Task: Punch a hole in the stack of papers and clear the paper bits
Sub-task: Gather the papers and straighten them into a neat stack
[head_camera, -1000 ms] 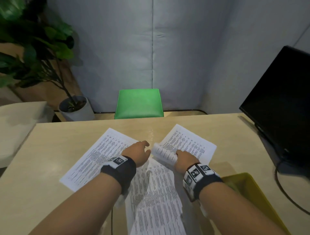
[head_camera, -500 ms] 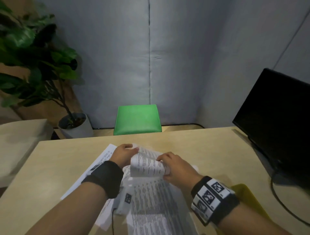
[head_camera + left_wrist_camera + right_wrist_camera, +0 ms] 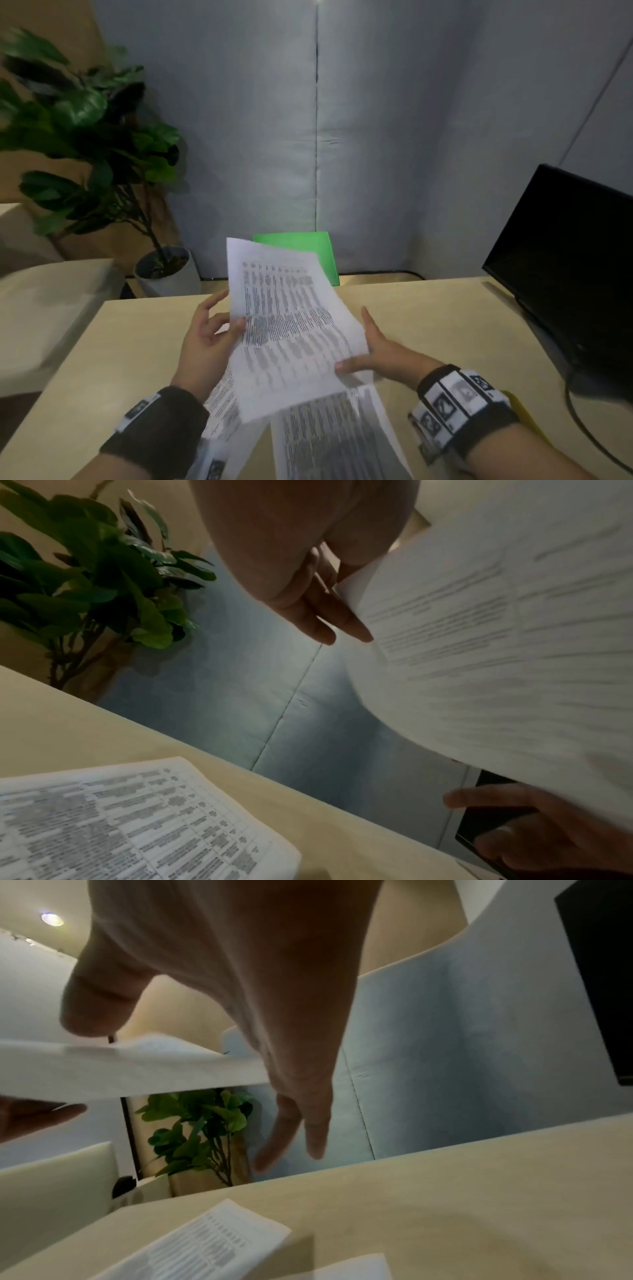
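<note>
A bundle of printed sheets (image 3: 291, 329) hangs in the air above the beige table (image 3: 428, 315), tilted up toward me and blurred. My left hand (image 3: 205, 342) pinches its left edge, thumb on the printed face and fingers behind. My right hand (image 3: 376, 353) pinches the right lower edge, its thumb on top in the right wrist view, where the hand (image 3: 257, 988) holds the sheets (image 3: 120, 1069). The left wrist view shows the left hand (image 3: 301, 588) behind the sheets (image 3: 496, 642). More printed sheets (image 3: 335, 438) lie flat on the table below. No hole punch shows.
A black monitor (image 3: 565, 274) stands at the right with a cable (image 3: 582, 431) trailing over the table. A yellow tray (image 3: 524, 414) peeks out beside my right wrist. Beyond the far edge are a green chair (image 3: 308, 250) and a potted plant (image 3: 102, 144).
Both hands gathered sheets from the spread on the table and lifted them up into the air. The view has tilted upward.
</note>
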The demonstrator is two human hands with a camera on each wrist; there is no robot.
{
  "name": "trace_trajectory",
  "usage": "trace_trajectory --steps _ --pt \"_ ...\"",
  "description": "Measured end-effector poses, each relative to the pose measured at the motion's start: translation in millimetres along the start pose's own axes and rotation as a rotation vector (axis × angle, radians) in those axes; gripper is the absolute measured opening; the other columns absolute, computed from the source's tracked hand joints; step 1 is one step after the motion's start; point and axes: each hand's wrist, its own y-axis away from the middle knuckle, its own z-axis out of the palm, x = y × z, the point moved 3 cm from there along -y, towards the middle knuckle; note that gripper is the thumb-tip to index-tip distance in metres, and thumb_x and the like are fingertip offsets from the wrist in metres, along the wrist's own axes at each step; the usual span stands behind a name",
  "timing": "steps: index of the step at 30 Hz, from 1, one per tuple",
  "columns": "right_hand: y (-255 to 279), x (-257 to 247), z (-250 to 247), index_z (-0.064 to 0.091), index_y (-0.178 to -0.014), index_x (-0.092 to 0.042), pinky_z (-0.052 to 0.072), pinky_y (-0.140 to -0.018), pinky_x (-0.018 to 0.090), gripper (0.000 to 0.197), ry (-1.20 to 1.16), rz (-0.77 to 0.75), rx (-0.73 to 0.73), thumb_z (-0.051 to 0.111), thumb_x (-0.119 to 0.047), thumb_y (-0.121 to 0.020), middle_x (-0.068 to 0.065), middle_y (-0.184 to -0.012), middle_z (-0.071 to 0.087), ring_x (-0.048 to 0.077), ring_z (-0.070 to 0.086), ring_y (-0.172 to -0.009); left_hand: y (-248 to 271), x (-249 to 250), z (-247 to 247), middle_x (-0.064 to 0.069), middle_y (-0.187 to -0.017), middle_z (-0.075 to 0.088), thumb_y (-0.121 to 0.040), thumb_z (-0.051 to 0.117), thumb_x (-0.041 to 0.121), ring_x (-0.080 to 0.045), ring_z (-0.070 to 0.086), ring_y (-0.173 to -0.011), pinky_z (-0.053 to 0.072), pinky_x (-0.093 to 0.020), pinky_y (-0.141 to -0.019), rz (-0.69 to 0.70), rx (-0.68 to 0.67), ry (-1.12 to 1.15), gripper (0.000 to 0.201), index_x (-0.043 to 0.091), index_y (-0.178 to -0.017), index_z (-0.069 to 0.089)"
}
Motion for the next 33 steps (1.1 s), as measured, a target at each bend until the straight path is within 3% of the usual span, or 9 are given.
trace_trajectory --steps 5,8,11,13,18,23,28,30,33 --pt "-5.9 -13.2 5.5 0.007 -0.152 -0.031 0.048 -0.099 0.037 0.110 -0.134 -0.022 0.125 0.080 -0.042 -0.070 0.004 -0.130 0.062 0.022 0.061 -0.115 3.9 12.3 -24.4 -0.011 -0.099 0.071 -0.085 0.064 0.005 -0.016 0.073 -0.077 0.059 -0.023 -0.061 0.002 -0.002 -0.002 0.025 0.017 -0.106 0.061" --pt "-6.9 -23.1 15.9 0.046 -0.137 -0.012 0.055 -0.091 0.038 0.056 -0.178 -0.079 0.204 0.069 -0.023 -0.087 0.006 -0.112 0.071 0.021 0.069 -0.099 6.0 11.0 -33.6 -0.008 -0.101 0.072 -0.085 0.063 0.010 -0.024 0.073 -0.080 0.060 -0.031 -0.062 -0.020 -0.006 0.007 0.017 0.013 -0.102 0.061" --pt "-5.3 -30.0 27.1 0.058 -0.125 -0.010 0.056 -0.084 0.032 0.036 -0.181 -0.105 0.224 0.064 -0.017 -0.090 0.005 -0.111 0.071 0.021 0.069 -0.097 9.4 -0.2 -40.2 -0.009 -0.104 0.071 -0.082 0.070 0.029 -0.030 0.070 -0.093 0.057 -0.040 -0.076 -0.080 -0.036 0.029 0.030 0.012 -0.104 0.059" --pt "-7.0 -26.5 32.3 0.059 -0.124 -0.011 0.056 -0.086 0.032 0.035 -0.168 -0.099 0.231 0.064 -0.019 -0.091 0.003 -0.111 0.071 0.019 0.068 -0.098 11.9 -13.2 -42.1 -0.007 -0.108 0.072 -0.076 0.075 0.039 -0.026 0.070 -0.099 0.052 -0.041 -0.086 -0.188 -0.088 0.064 0.047 0.014 -0.111 0.057" --pt "-10.2 -18.0 40.3 0.059 -0.122 -0.015 0.054 -0.089 0.034 0.032 -0.155 -0.066 0.240 0.062 -0.025 -0.091 0.000 -0.112 0.070 0.017 0.068 -0.099 13.2 -32.1 -42.6 -0.009 -0.101 0.075 -0.089 0.062 0.014 -0.028 0.072 -0.090 0.055 -0.044 -0.083 -0.260 -0.106 -0.095 0.017 0.013 -0.105 0.067" --pt "-18.3 -2.9 36.0 0.059 -0.105 -0.012 0.047 -0.075 0.033 0.043 -0.072 0.052 0.395 0.038 -0.049 -0.098 0.006 -0.100 0.064 0.020 0.060 -0.084 11.5 -39.8 -45.9 -0.002 -0.101 0.072 -0.094 0.056 0.015 -0.024 0.068 -0.093 0.054 -0.044 -0.087 -0.235 -0.037 -0.213 0.016 0.017 -0.108 0.062" --pt "-26.0 58.6 28.1 0.034 -0.141 -0.006 0.044 -0.098 0.038 0.081 0.323 0.495 0.396 0.066 -0.049 -0.082 0.017 -0.143 0.037 0.032 0.048 -0.125 14.8 -49.3 -58.0 0.001 -0.101 0.069 -0.095 0.053 0.015 -0.019 0.067 -0.093 0.053 -0.039 -0.086 -0.232 0.014 -0.245 0.016 0.018 -0.110 0.060" --pt "-22.9 80.1 34.5 0.021 -0.148 -0.005 0.043 -0.101 0.039 0.100 0.424 0.633 0.348 0.073 -0.051 -0.076 0.019 -0.148 0.027 0.034 0.044 -0.130 18.2 -53.8 -60.4 0.001 -0.102 0.069 -0.095 0.053 0.014 -0.019 0.066 -0.094 0.052 -0.036 -0.085 -0.237 0.013 -0.258 0.021 0.014 -0.116 0.059" --pt "-20.2 101.5 43.2 0.031 -0.141 -0.007 0.045 -0.102 0.043 0.101 0.496 0.659 0.417 0.083 -0.047 -0.064 0.016 -0.142 0.033 0.034 0.045 -0.126 24.9 -61.2 -62.5 0.005 -0.102 0.068 -0.096 0.053 0.016 -0.013 0.064 -0.092 0.051 -0.031 -0.081 -0.237 -0.013 -0.295 0.024 0.016 -0.119 0.057"
